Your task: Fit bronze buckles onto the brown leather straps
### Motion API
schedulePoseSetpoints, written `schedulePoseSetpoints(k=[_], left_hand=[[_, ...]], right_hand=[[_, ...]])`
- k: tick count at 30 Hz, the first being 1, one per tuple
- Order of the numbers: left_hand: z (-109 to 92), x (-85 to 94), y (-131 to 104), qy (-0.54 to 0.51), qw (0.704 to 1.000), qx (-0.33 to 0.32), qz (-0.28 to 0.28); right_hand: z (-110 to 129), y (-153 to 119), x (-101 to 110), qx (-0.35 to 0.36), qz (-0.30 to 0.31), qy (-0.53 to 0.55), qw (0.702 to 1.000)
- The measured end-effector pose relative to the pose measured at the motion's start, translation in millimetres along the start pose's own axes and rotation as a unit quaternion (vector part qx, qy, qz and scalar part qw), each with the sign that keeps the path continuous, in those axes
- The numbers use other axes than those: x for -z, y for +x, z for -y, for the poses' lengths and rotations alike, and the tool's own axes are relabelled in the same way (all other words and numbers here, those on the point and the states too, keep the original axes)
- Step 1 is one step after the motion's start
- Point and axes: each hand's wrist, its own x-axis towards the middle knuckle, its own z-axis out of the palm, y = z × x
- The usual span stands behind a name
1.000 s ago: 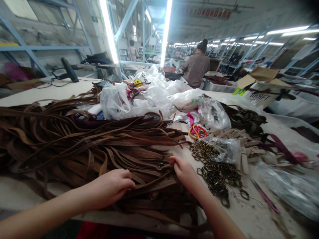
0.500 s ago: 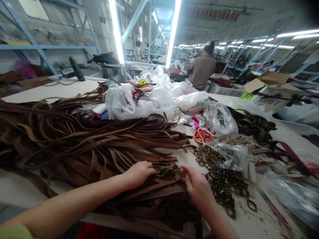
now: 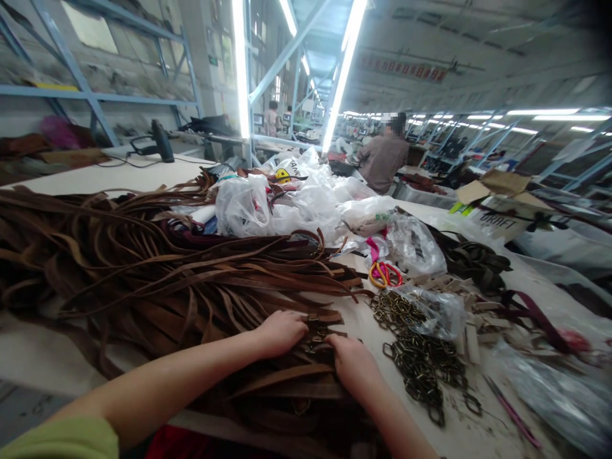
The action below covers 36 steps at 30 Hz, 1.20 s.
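My left hand (image 3: 282,333) reaches across the brown straps (image 3: 191,309), its fingers bent down over their ends. My right hand (image 3: 356,366) comes in from the other side, thumb and forefinger brought near each other at the strap tips. I cannot tell whether either hand grips a strap or only touches it. A second ago my left hand lay farther back along the straps, well apart from the right; now the two nearly meet, with small metal fittings (image 3: 314,345) showing between them. I judge that the handling has narrowed to this one cluster of ends.

The straps lie on a pale table (image 3: 357,311) right in front of me, in a deep, tangled heap running from the left edge of view to my hands. They look like leather, dark brown with tan edges, long, flat and narrow, curling and crossing, their tips mostly pointing right.

Just beyond my right hand is a pile of dark, bronze-coloured metal links (image 3: 423,366), and behind it scissors (image 3: 384,280) with yellow and red handles. Crumpled clear plastic bags (image 3: 306,213) sit past the straps. Farther off, a person (image 3: 385,164) faces away.
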Motion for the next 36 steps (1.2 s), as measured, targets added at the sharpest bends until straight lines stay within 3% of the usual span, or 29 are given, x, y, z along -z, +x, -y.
schedulePoseSetpoints(k=[3,6,8,10,12,17,20,25,29,32,34,36], left_hand=[[-6,-1.5,-17,0.002,0.999,-0.044,0.019],[-7,4.8,-16,-0.017,0.998,-0.06,0.009],[-6,8.0,-5,-0.024,0.999,-0.01,-0.024],[-5,6.9,6,-0.021,0.997,0.06,-0.041],[-5,2.0,10,-0.019,0.996,0.084,-0.017],[-5,-5.7,-2,-0.052,0.997,0.04,0.05],[-2,-2.1,0,-0.087,0.992,0.034,0.086],[-4,5.1,12,-0.135,0.987,0.031,0.081],[-7,15.9,5,-0.162,0.975,-0.014,0.151],[-5,22.1,7,-0.152,0.969,-0.032,0.191],[-5,20.1,21,-0.099,0.984,-0.013,0.145],[-6,12.9,42,-0.042,0.997,0.032,0.062]], right_hand=[[0,-2,4,0.001,-0.001,0.061,0.998],[-8,10,8,-0.02,-0.063,0.108,0.992],[-14,20,7,-0.027,-0.094,0.109,0.989],[-21,27,2,-0.037,-0.085,0.099,0.991],[-27,26,-5,-0.053,-0.049,0.102,0.992],[-41,5,-17,-0.058,0.008,0.204,0.977],[-49,-1,-18,-0.066,0.01,0.243,0.968],[-47,-3,-10,-0.04,0.023,0.221,0.974],[-38,-17,-4,0.004,0.044,0.225,0.973],[-38,-21,-11,-0.018,0.046,0.284,0.958],[-43,-15,-17,-0.065,0.006,0.345,0.936],[-49,-8,-20,-0.126,-0.042,0.441,0.888]])
